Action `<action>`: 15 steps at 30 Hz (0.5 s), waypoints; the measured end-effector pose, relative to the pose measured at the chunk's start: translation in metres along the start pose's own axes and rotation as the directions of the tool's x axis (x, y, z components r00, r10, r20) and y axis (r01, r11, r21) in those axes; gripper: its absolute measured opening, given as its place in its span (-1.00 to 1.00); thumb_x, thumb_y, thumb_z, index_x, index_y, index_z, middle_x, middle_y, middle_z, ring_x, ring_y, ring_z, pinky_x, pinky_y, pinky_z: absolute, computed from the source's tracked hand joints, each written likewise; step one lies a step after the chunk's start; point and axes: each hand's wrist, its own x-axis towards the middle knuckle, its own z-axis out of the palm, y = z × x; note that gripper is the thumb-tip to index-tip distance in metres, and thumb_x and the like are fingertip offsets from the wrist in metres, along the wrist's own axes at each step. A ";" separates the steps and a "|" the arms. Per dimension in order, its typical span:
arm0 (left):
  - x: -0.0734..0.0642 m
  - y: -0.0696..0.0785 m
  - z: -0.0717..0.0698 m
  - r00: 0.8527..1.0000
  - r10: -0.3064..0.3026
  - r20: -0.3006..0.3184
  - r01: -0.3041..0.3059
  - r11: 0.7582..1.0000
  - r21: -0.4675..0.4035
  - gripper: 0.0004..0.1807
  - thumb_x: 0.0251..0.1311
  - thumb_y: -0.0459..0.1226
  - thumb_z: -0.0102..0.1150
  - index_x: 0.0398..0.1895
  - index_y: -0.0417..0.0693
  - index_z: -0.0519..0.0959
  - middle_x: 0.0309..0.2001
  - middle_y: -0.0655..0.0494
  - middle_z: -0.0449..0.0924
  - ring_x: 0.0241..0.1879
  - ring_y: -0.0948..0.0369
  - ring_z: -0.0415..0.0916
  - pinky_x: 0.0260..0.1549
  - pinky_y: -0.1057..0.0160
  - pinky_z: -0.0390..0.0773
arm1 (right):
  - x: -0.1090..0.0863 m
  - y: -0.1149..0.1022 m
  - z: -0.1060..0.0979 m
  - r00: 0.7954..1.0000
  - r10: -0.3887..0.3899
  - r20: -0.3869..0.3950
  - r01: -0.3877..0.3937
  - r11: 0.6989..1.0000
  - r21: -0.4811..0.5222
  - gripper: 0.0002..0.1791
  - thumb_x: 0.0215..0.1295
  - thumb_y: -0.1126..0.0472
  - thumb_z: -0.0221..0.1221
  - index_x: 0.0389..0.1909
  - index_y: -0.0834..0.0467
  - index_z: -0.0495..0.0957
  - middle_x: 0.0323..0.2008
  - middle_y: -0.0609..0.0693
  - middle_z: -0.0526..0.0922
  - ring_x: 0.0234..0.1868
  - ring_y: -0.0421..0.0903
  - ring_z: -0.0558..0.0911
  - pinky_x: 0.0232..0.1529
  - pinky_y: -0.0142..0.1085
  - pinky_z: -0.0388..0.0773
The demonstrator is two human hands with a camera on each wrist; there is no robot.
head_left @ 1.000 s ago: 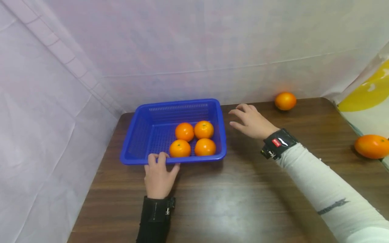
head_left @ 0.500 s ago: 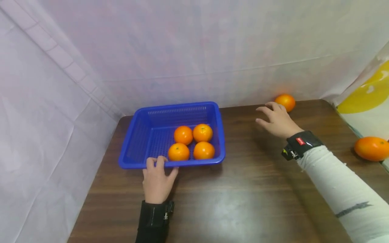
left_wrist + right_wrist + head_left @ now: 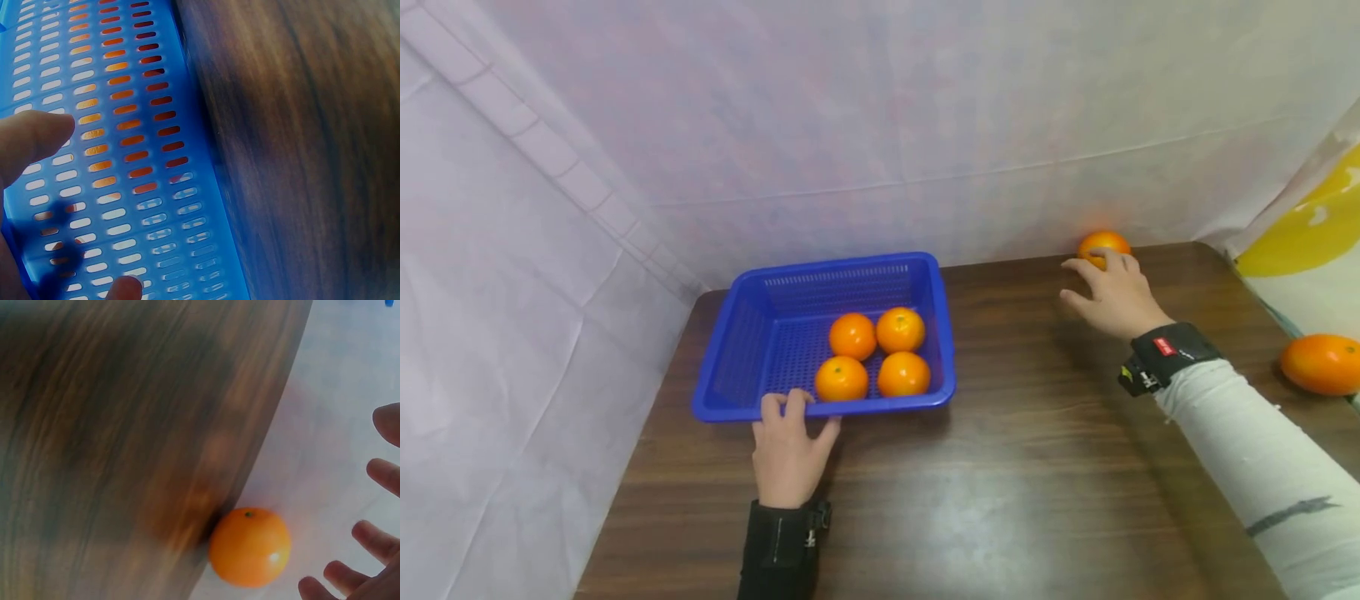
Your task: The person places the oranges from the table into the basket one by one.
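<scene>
Orange (image 3: 1103, 240), single: at the far edge of the desk (image 3: 1000, 483), near its far right corner. Right hand (image 3: 1114, 293): fingers spread, clear of the fruit; best lowered gently round it, as it may roll. Left hand (image 3: 788, 457): clamped on the near rim of the blue plastic basket (image 3: 887, 407). Since the earlier frame: right hand shifted right, closer to the orange.

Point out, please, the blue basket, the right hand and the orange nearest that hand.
Blue basket (image 3: 887, 406), head view: its near rim.
Right hand (image 3: 1117, 297), head view: its back.
Orange (image 3: 250, 547), right wrist view: middle of its skin.
</scene>
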 end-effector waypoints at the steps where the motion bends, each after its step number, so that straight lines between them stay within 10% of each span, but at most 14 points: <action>1: 0.000 0.000 0.000 1.000 -0.001 0.002 0.001 1.000 -0.001 -0.51 0.06 0.03 0.47 -0.09 0.04 0.46 -0.04 -0.08 0.31 -0.15 -0.17 0.43 -0.53 -0.07 0.55 | 0.000 0.002 0.000 1.000 0.012 0.000 -0.012 1.000 0.002 -0.37 0.45 -0.09 0.09 0.43 0.09 0.27 0.44 0.54 0.00 0.40 0.61 -0.02 0.22 0.47 0.04; 15: 0.000 0.002 -0.001 1.000 -0.008 0.004 0.008 1.000 0.004 -0.53 0.09 0.03 0.46 -0.10 0.06 0.46 -0.05 -0.06 0.31 -0.17 -0.14 0.42 -0.49 -0.04 0.56 | 0.002 0.014 0.003 0.994 0.087 0.058 -0.090 0.995 0.037 -0.21 0.44 -0.12 0.12 0.56 0.04 0.06 0.50 0.52 -0.23 0.39 0.66 -0.11 0.16 0.51 0.02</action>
